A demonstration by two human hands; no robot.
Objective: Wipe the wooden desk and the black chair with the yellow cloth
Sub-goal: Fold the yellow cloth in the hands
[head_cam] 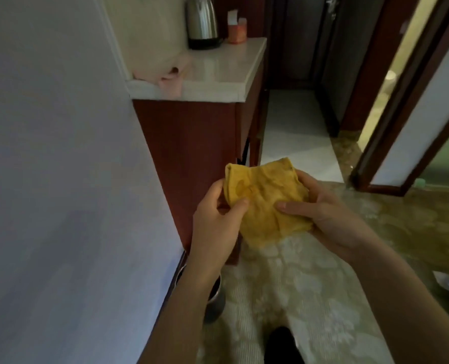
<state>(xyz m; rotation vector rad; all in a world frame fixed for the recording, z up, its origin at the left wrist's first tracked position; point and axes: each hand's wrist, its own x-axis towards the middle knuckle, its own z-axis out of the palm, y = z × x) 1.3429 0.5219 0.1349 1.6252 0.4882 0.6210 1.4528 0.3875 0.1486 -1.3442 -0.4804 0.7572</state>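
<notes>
A crumpled yellow cloth [265, 200] is held in front of me, above the patterned carpet. My left hand [216, 222] pinches its left edge between thumb and fingers. My right hand [325, 214] cups the cloth from the right, with the thumb pressed on its top. A red-brown wooden cabinet [191, 153] with a pale stone top [218, 72] stands just beyond the cloth. No black chair is in view.
A white wall [60, 179] fills the left. On the stone top stand a steel kettle [201, 22], an orange box [236, 31] and a pink cloth [170, 77]. A metal bin [215, 298] sits on the floor by the cabinet. A dark doorframe [391, 122] stands at right.
</notes>
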